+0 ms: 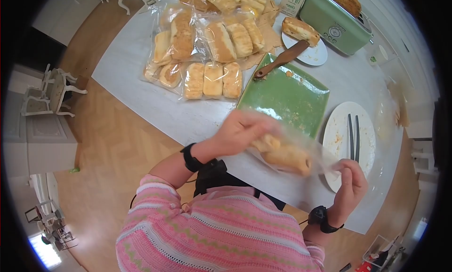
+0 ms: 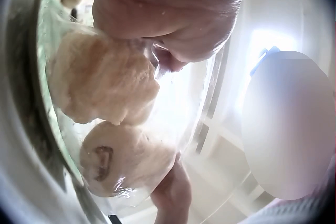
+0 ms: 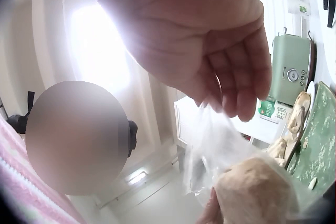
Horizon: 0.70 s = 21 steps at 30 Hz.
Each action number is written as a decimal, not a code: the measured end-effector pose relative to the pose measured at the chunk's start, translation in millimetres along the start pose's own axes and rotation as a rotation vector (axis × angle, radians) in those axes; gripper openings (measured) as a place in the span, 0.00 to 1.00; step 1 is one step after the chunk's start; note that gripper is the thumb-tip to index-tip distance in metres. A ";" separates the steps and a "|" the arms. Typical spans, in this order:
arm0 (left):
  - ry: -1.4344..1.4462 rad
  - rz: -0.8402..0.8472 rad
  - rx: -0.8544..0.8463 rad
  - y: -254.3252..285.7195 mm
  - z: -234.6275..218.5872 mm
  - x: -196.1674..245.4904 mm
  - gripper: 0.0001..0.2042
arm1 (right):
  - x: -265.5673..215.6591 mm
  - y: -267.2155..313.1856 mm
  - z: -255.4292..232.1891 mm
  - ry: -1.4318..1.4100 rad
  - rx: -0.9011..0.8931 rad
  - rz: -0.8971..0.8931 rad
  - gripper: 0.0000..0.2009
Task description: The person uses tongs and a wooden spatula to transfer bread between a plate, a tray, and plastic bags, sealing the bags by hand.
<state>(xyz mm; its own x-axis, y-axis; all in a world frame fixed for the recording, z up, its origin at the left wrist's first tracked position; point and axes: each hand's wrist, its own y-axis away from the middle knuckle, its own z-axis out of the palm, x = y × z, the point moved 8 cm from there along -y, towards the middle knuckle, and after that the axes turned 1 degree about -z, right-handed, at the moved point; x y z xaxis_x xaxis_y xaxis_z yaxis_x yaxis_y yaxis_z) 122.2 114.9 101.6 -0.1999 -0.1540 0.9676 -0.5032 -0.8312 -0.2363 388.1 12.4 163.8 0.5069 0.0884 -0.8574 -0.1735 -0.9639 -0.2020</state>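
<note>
Between my two hands, over the table's near edge, is a clear plastic bag (image 3: 210,140) with bread rolls (image 1: 287,160) inside. My left hand (image 1: 242,133) grips one end of the bag, its fingers curled in. At the bag's other end, my right hand (image 1: 352,180) pinches the thin plastic between thumb and fingertips. Two rolls (image 2: 105,79) show through the film in the left wrist view, one above the other, the lower with a dark spot on its end. In the right wrist view the plastic stretches from my fingertips down to a roll (image 3: 254,190).
A green square plate (image 1: 282,97) with crumbs bears the tip of a brown-handled utensil (image 1: 282,59). To its right is a white plate (image 1: 335,123) with two black sticks (image 1: 351,135). Bagged breads (image 1: 214,79), a filled loaf (image 1: 301,31), a milk carton (image 1: 293,2) and a toaster (image 1: 329,24) stand farther back.
</note>
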 end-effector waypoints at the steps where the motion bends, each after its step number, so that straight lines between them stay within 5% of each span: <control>1: 0.011 -0.015 0.111 -2.8 -19.7 12.4 0.12 | 4.3 -1.4 -1.7 -0.108 0.055 0.006 0.07; 3: -0.040 -0.034 0.364 -6.9 -67.0 37.3 0.12 | 9.3 -3.0 -1.9 -0.216 0.118 0.006 0.08; 6: -0.106 0.076 0.694 -24.4 -154.8 71.2 0.12 | 15.1 -6.9 18.2 -0.201 -0.029 0.066 0.09; 8: -0.160 0.199 0.749 -51.5 -221.5 90.3 0.13 | 18.2 -7.9 26.7 -0.208 -0.048 0.090 0.10; 13: -0.043 0.104 0.649 -108.9 -315.4 89.8 0.14 | 34.1 -9.6 41.9 -0.219 -0.110 0.135 0.10; 21: -0.130 -0.064 0.874 -136.6 -371.4 41.2 0.13 | 47.8 -8.8 52.9 -0.216 -0.151 0.213 0.09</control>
<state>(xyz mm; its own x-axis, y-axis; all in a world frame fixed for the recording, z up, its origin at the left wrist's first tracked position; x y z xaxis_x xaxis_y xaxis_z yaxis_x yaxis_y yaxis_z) -129.6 420.4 140.8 -0.0694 -0.1087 0.9917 0.3228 -0.9430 -0.0807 369.2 38.4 99.5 0.2790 -0.0832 -0.9567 -0.1212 -0.9913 0.0508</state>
